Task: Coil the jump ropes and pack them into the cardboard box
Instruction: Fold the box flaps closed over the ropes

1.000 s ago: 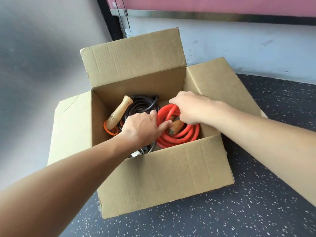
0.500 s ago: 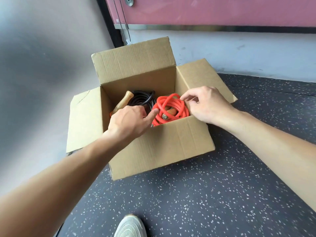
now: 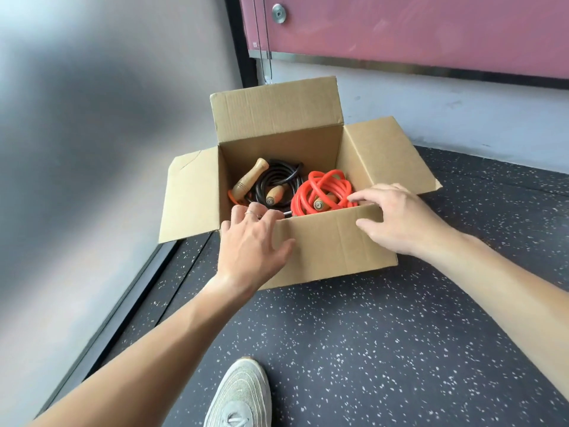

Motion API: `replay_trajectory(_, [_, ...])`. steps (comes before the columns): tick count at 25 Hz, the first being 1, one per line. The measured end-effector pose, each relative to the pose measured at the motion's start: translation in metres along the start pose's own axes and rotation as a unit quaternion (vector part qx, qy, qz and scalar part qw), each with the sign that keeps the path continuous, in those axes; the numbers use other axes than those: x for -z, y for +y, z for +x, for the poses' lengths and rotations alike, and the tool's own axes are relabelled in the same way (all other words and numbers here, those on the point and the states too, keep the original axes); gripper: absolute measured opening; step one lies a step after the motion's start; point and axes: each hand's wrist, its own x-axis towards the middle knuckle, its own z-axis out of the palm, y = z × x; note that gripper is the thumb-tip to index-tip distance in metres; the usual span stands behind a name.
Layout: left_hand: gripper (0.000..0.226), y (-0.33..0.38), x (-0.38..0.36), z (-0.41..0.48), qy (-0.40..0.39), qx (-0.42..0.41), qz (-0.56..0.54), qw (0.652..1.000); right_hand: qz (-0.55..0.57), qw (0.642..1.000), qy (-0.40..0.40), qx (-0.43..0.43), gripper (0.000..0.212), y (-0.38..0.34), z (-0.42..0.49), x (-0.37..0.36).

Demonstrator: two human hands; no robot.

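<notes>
Lays left hand (image 3: 252, 241) and right hand (image 3: 400, 217), both open, on the near flap (image 3: 332, 238), likely to close the cardboard box (image 3: 277, 149) over coiled jump ropes (image 3: 320, 188)

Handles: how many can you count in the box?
3. A tilted handle at the box's left, a second handle in the black coil, a third handle in the red coil; others may be hidden.

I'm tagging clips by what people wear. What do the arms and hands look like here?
The left arm and right arm are bare as far as the frame shows: no sleeves, gloves, watch or bracelet. The left hand wears a thin ring on one finger; the right hand shows no ring.
</notes>
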Motion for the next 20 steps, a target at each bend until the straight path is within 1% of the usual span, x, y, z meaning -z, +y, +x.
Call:
replay_trajectory(2, [0.055,-0.007,-0.010,0.012,-0.063,-0.001,0.044,0.997,-0.065,0.995,-0.071,0.017,0.060,0.005,0.008,-0.014])
replay_trajectory(3, [0.051,-0.009,-0.016,0.018,-0.096,0.007,0.044,0.994,-0.098,0.991,-0.092,0.020,0.065,0.008,0.012,-0.023])
replay_trajectory(4, [0.044,-0.011,-0.021,0.022,-0.115,0.010,0.029,0.993,-0.125,0.988,-0.091,0.023,0.063,0.010,0.015,-0.032])
replay_trajectory(5, [0.035,-0.012,-0.024,0.025,-0.114,0.009,0.002,0.993,-0.136,0.988,-0.067,0.029,0.054,0.013,0.018,-0.038])
replay_trajectory(7, [0.018,-0.016,-0.027,0.024,-0.087,0.005,-0.044,0.995,-0.129,0.991,-0.016,0.043,0.032,0.016,0.021,-0.040])
replay_trajectory(9, [0.013,-0.015,-0.022,0.010,-0.078,-0.014,-0.069,0.994,-0.109,0.992,-0.019,0.054,0.021,0.020,0.010,-0.032])
replay_trajectory(13, [0.010,0.004,-0.010,-0.057,-0.095,-0.048,-0.098,0.990,-0.064,0.995,-0.056,0.043,0.014,0.026,-0.068,-0.023])
replay_trajectory(16, [0.014,0.016,-0.007,-0.091,-0.116,-0.070,-0.088,0.987,-0.076,0.990,-0.120,0.015,0.017,0.026,-0.103,-0.016])
replay_trajectory(18, [0.022,0.018,-0.002,-0.087,-0.154,-0.058,-0.102,0.981,-0.071,0.983,-0.170,-0.005,0.019,0.023,-0.099,-0.009])
replay_trajectory(19, [0.029,0.017,0.004,-0.080,-0.168,-0.044,-0.128,0.977,-0.046,0.981,-0.189,-0.022,0.018,0.022,-0.094,-0.005])
replay_trajectory(20, [0.036,0.015,0.011,-0.072,-0.162,-0.024,-0.153,0.975,-0.002,0.981,-0.189,-0.037,0.018,0.020,-0.089,-0.001])
